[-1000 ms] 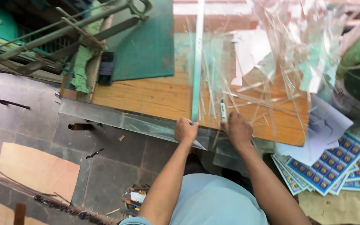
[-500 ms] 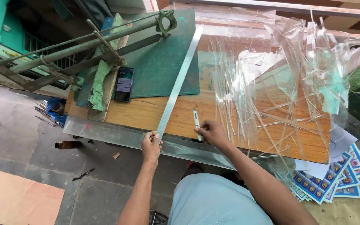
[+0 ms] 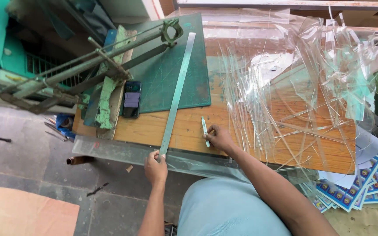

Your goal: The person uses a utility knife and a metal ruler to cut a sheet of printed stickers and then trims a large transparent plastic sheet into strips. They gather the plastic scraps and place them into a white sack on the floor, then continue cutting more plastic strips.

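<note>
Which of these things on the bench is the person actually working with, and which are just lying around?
In use:
- long metal ruler, gripped at its near end by the left hand
- small pale craft knife, in the right hand

Lying about:
- dark smartphone
- green cutting mat
- heap of clear plastic strips
- blue printed sheets

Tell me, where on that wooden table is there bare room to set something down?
A bare strip of wood lies between the long metal ruler and the heap of clear plastic offcuts, just past the right hand with its craft knife. Left of the ruler, the green cutting mat is mostly open. The table's right half is crowded with offcuts; the phone and green lever cutter fill the left edge.
</note>
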